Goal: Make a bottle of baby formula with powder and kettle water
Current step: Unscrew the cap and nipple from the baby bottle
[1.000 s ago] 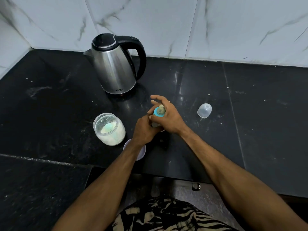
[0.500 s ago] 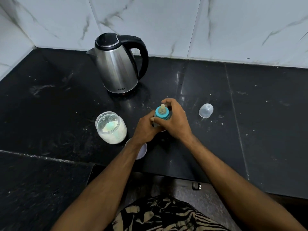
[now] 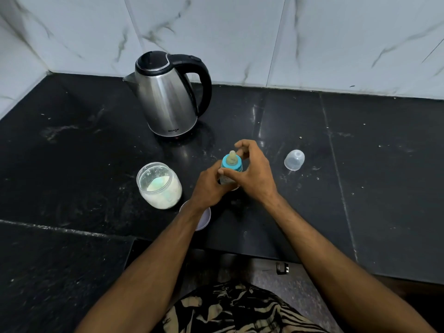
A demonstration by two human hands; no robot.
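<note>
Blue-collared bottle — upright, teat up

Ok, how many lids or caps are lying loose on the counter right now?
2. The clear dome cap lies right of the bottle. A pale flat lid sits near the counter's front edge, mostly hidden under the left forearm. Others could be hidden behind the hands.

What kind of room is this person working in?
Most likely a home kitchen. A steel electric kettle stands on a dark stone counter backed by white marble-look wall tiles, and an open jar of white powder sits near the baby bottle.
</note>
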